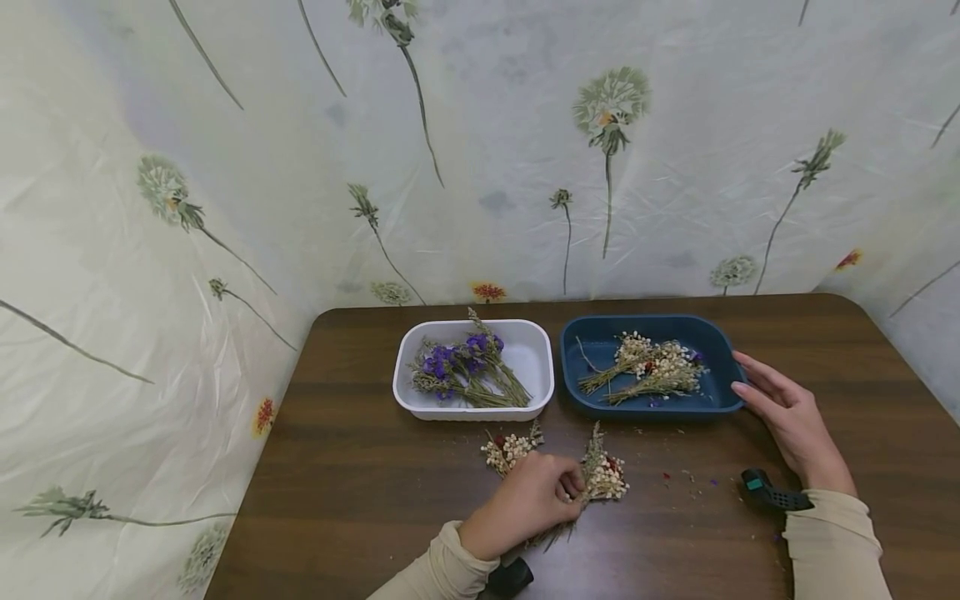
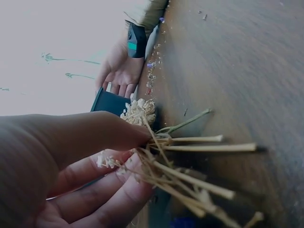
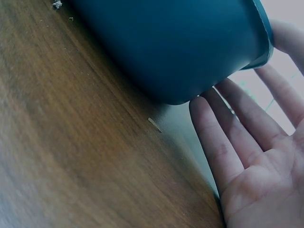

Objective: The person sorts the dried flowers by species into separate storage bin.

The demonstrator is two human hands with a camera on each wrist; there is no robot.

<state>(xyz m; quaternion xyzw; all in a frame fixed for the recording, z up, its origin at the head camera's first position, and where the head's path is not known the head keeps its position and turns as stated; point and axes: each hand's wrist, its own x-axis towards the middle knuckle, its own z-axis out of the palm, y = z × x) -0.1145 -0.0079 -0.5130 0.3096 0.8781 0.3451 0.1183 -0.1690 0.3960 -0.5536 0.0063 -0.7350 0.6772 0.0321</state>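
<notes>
Left hand (image 1: pixel 529 502): pinches the stems of a dried white sprig (image 1: pixel 600 477), nearest the camera.
Sprig axis: stems at 7 o'clock, blossoms at 1 o'clock (a second sprig (image 1: pixel 508 450) lies just beside, at 11).
Right hand (image 1: pixel 787 417): fingers straight, seemingly touching the blue tray (image 1: pixel 722 350) at its 3 o'clock end.
White tray (image 1: pixel 536 354): purple flowers (image 1: pixel 457 362), beyond the left hand.
Writing: none readable.
</notes>
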